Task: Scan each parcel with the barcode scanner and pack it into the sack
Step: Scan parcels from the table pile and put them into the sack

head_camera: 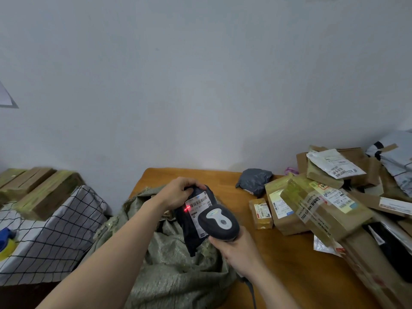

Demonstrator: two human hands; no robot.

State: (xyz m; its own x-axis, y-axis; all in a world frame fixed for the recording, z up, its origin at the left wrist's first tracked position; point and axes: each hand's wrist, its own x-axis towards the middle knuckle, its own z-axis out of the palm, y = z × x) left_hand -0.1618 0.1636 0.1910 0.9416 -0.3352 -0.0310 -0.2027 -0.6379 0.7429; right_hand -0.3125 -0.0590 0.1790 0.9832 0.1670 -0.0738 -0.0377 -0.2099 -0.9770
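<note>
Black parcel (191,233) hangs just above the crumpled sack (174,270), which lies nearest; where the mouth of the sack is, I cannot tell. Right hand (239,250) is wrapped around the handle of the barcode scanner (219,221), whose head covers the lower part of the white label (199,206). Left hand (178,192) grips the parcel by its top end. It looks like a soft, light plastic bag, probably slippery, so a gathered end is the best hold. Farther on the table (278,253), the other parcels (323,204) overlap, and some are cut off at the edge.
</note>
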